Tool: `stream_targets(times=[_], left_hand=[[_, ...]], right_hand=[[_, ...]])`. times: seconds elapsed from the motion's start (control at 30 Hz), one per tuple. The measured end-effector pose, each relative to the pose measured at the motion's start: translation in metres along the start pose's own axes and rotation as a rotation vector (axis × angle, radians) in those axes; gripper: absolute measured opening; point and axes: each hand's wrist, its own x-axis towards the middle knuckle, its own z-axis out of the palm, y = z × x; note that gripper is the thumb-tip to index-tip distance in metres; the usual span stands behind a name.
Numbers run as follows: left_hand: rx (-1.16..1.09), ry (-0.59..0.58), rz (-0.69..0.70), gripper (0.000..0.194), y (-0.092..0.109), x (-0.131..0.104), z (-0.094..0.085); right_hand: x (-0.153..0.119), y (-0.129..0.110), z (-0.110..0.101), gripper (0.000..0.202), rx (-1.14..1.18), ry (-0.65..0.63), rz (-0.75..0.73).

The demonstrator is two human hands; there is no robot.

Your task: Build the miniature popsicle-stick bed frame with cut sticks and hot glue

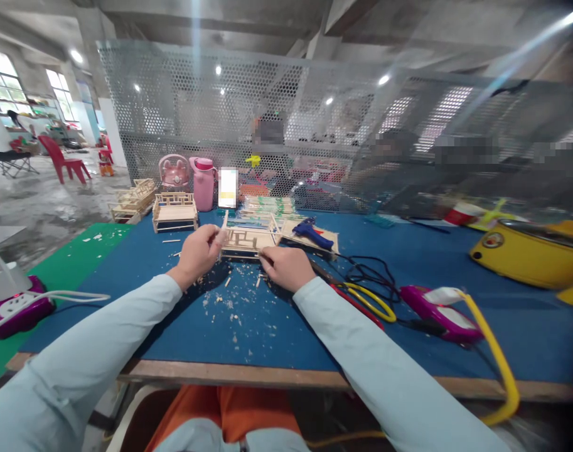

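Orange lap [230,408] sits nearest; at 12 o'clock left hand [198,252] and right hand [286,267] both pinch the little stick bed [246,243] on the blue surface [248,333]

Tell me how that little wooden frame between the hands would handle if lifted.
The frame looks built of thin sticks, so probably very light. Its slim open rails suggest it is fragile and could snap under a squeeze. The left hand and right hand grip its ends, and its flat base likely resists tipping.
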Motion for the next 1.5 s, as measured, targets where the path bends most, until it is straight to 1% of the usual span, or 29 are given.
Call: stream_targets(times=[0.1,0.17,0.2,0.23,0.3,0.33,0.4,0.43,0.5,0.57,0.6,0.67,0.73,0.83,0.93,1.03,1.07,1.1,1.17,1.2,1.27,1.33,1.4,1.43,1.5], left_hand=[[0.032,0.085,-0.107,0.036,-0.018,0.012,-0.009],[0.089,0.071,-0.171,0.037,-0.034,0.018,-0.015],[0.130,0.042,-0.198,0.036,-0.044,0.021,-0.017],[0.172,-0.014,-0.210,0.033,-0.053,0.023,-0.019],[0.290,-0.173,-0.224,0.021,-0.072,0.025,-0.022],[0.314,-0.228,-0.224,0.014,-0.079,0.025,-0.023],[0.343,-0.312,-0.218,0.004,-0.089,0.025,-0.024],[0.344,-0.329,-0.214,0.002,-0.091,0.025,-0.024],[0.348,-0.348,-0.203,0.005,-0.088,0.024,-0.023],[0.331,-0.368,-0.172,0.012,-0.079,0.023,-0.019],[0.308,-0.401,-0.148,0.015,-0.073,0.022,-0.017],[0.228,-0.526,-0.107,0.019,-0.062,0.020,-0.011],[0.164,-0.602,-0.096,0.018,-0.053,0.017,-0.005],[0.128,-0.604,-0.090,0.011,-0.047,0.013,-0.002],[0.104,-0.587,-0.085,0.014,-0.046,0.016,-0.009],[0.075,-0.564,-0.080,0.012,-0.044,0.024,-0.025],[0.047,-0.572,-0.084,0.010,-0.042,0.027,-0.031],[-0.011,-0.602,-0.095,0.009,-0.038,0.028,-0.035],[-0.219,-0.714,-0.139,0.011,-0.028,0.028,-0.040],[-0.303,-0.765,-0.144,0.012,-0.021,0.027,-0.040],[-0.368,-0.812,-0.097,0.013,-0.006,0.020,-0.034],[-0.370,-0.830,-0.030,0.013,0.006,0.012,-0.024],[-0.326,-0.801,0.036,0.013,0.014,0.004,-0.013],[-0.304,-0.775,0.052,0.013,0.016,0.001,-0.009],[-0.290,-0.711,0.063,0.013,0.017,-0.003,-0.003]], right_hand=[[-0.002,-0.004,0.003,0.025,0.008,-0.087,-0.068],[-0.001,-0.007,0.005,0.027,0.015,-0.116,-0.102],[-0.001,-0.007,0.005,0.028,0.024,-0.121,-0.110],[-0.001,-0.008,0.006,0.031,0.037,-0.118,-0.113],[-0.001,-0.007,0.006,0.037,0.068,-0.088,-0.107],[-0.001,-0.006,0.006,0.038,0.086,-0.060,-0.099],[-0.001,-0.004,0.006,0.035,0.119,0.011,-0.082],[-0.002,-0.003,0.006,0.032,0.134,0.048,-0.075],[-0.002,-0.002,0.006,0.025,0.173,0.116,-0.069],[-0.003,-0.001,0.007,0.023,0.226,0.168,-0.067],[-0.003,-0.002,0.007,0.022,0.256,0.189,-0.063],[-0.002,-0.002,0.008,0.022,0.307,0.222,-0.044],[-0.002,-0.002,0.009,0.023,0.331,0.234,-0.028],[-0.002,-0.001,0.010,0.026,0.337,0.226,-0.023],[-0.002,-0.001,0.009,0.027,0.355,0.230,-0.016],[-0.002,-0.003,0.005,0.029,0.411,0.252,0.002],[-0.002,-0.004,0.003,0.029,0.433,0.255,0.009],[-0.002,-0.006,0.001,0.030,0.452,0.251,0.015],[-0.002,-0.011,-0.002,0.030,0.486,0.211,0.013],[-0.003,-0.014,-0.004,0.030,0.508,0.181,0.007],[-0.003,-0.019,-0.004,0.029,0.578,0.111,-0.029],[-0.002,-0.023,-0.004,0.029,0.661,0.063,-0.073],[-0.002,-0.024,-0.002,0.030,0.722,0.042,-0.090],[-0.002,-0.023,-0.001,0.031,0.757,0.024,-0.079],[-0.001,-0.021,0.001,0.027,0.886,-0.057,-0.017]])
